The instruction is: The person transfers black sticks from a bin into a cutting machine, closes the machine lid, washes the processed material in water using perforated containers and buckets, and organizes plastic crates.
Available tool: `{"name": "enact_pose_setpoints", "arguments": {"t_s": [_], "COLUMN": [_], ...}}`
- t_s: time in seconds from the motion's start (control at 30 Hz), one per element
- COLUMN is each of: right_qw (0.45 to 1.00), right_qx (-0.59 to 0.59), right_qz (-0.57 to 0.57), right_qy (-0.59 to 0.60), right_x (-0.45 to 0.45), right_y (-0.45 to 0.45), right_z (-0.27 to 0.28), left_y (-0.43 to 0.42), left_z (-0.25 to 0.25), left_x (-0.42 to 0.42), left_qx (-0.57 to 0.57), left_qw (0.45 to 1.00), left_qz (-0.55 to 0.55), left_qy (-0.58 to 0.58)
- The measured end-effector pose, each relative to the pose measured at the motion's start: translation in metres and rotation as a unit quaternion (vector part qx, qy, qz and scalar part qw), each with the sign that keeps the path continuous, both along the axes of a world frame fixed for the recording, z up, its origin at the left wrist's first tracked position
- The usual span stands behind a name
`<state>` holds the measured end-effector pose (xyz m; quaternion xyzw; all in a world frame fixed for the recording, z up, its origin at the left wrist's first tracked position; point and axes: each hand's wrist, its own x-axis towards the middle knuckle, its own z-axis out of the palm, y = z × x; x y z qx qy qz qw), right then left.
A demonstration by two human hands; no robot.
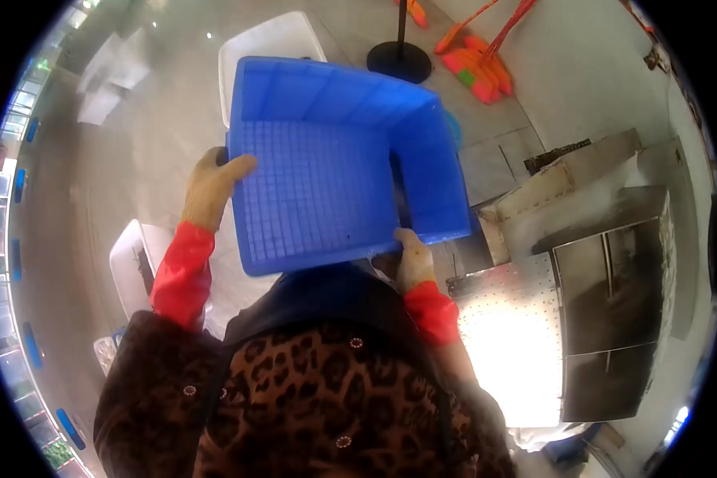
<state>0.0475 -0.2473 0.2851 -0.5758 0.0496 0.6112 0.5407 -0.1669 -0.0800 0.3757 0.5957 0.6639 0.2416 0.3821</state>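
Note:
A large blue plastic crate (319,183) is held up in front of me, tilted so its inside and grid-patterned bottom face me. Nothing lies in it, and a dark gap runs between the bottom and the right wall. My left hand (209,190), in a pale work glove with a red sleeve, is closed on the left rim, thumb over the inside. My right hand (414,261), gloved alike, grips the near rim close to the right corner. Its fingers under the rim are partly hidden.
Behind the crate, a white tub (271,40) sits on the floor, with another white bin (127,259) at the left. A black round stand base (399,61) and orange brooms (479,73) are ahead. Cardboard (570,179) and a brightly lit perforated metal surface (508,342) lie right.

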Motion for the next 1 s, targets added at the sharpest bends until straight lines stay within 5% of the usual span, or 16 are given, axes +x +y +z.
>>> {"name": "enact_pose_setpoints", "arguments": {"t_s": [0.27,0.43,0.47,0.5,0.57,0.63,0.67,0.7,0.73,0.8,0.87,0.93,0.97,1.0], "right_qw": [0.995,0.965,0.956,0.946,0.930,0.798,0.795,0.783,0.753,0.707,0.703,0.649,0.654,0.731], "right_qx": [-0.096,-0.219,-0.245,-0.260,-0.280,-0.182,-0.140,-0.091,-0.185,-0.281,-0.271,-0.386,-0.383,-0.366], "right_qz": [-0.008,0.145,0.157,0.195,0.237,0.421,0.363,0.303,0.357,0.417,0.437,0.459,0.462,0.389], "right_qy": [-0.016,-0.018,-0.024,-0.020,-0.012,-0.391,-0.466,-0.535,-0.521,-0.498,-0.491,-0.468,-0.461,-0.426], "right_x": [-0.031,-0.024,-0.017,-0.010,0.000,0.020,0.031,0.042,0.055,0.071,0.079,0.085,0.089,0.094], "right_y": [0.069,0.064,0.061,0.061,0.075,0.087,0.079,0.075,0.093,0.127,0.151,0.172,0.175,0.166], "right_z": [-0.043,-0.059,-0.054,-0.052,-0.051,-0.048,-0.076,-0.107,-0.122,-0.158,-0.188,-0.214,-0.241,-0.275], "left_y": [0.075,0.074,0.072,0.075,0.070,0.075,0.077,0.074,0.072,0.061,0.056,0.054,0.056,0.054], "left_z": [-0.114,-0.219,-0.206,-0.196,-0.225,-0.222,-0.223,-0.229,-0.234,-0.251,-0.270,-0.313,-0.335,-0.353], "left_x": [-0.033,-0.052,-0.040,-0.028,-0.023,-0.005,0.010,0.027,0.046,0.085,0.121,0.147,0.157,0.166], "left_qx": [-0.207,-0.228,-0.214,-0.191,0.148,0.218,0.297,0.270,0.242,0.127,-0.074,-0.148,-0.150,-0.170], "left_qw": [0.976,0.967,0.970,0.969,0.930,0.936,0.931,0.957,0.969,0.987,0.992,0.973,0.972,0.966], "left_qz": [-0.050,0.107,0.109,0.107,0.082,0.034,-0.008,-0.035,-0.055,-0.082,-0.103,-0.150,-0.151,-0.145], "left_qy": [-0.049,-0.031,0.040,0.113,0.327,0.274,0.214,0.103,-0.006,-0.058,0.028,0.089,0.099,0.130]}}
